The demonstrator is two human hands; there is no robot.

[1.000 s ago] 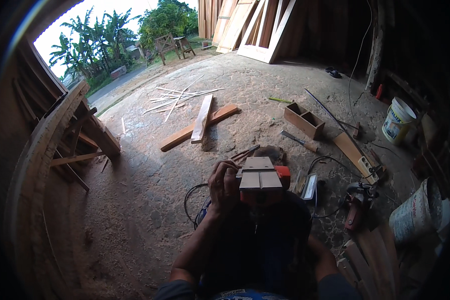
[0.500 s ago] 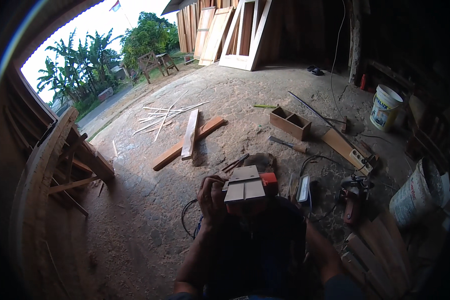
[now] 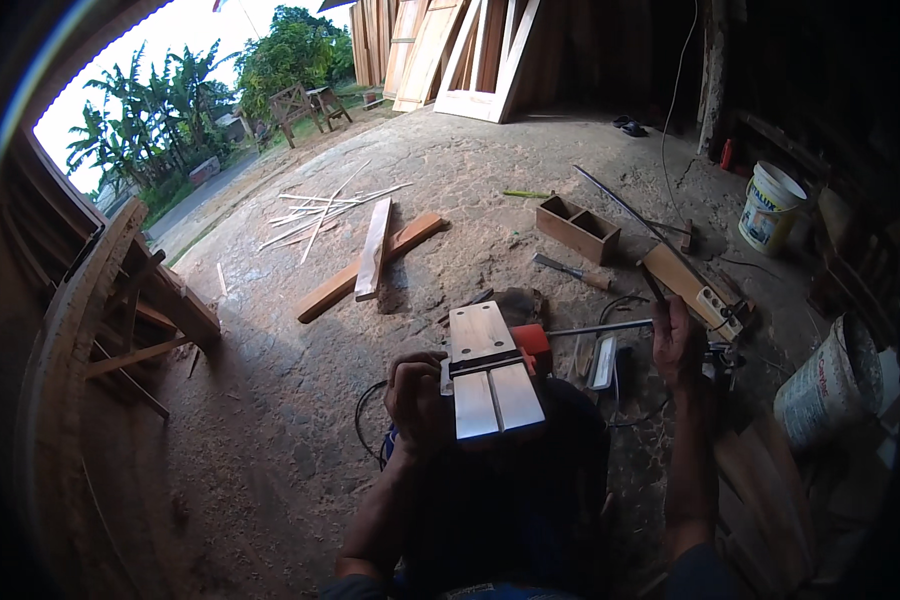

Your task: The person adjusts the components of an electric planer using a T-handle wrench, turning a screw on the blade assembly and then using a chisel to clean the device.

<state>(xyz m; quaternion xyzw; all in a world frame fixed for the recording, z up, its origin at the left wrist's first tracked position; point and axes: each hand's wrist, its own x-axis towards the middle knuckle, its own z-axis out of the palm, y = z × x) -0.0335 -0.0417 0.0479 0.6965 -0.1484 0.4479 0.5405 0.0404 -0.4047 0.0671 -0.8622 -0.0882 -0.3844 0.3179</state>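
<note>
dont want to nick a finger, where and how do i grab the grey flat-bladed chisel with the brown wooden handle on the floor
Probably by the brown wooden handle, the person's bare right hand coming from above and the right. The grey flat-bladed chisel lies with its handle toward lower right, nearer that hand, and its metal blade upper left.

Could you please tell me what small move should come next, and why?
I would probably turn the metal rod slightly with the right hand: its end appears to meet the orange-red side of the power planer, which lies sole-up with the left hand at its other side. Actual contact is unclear.
</note>
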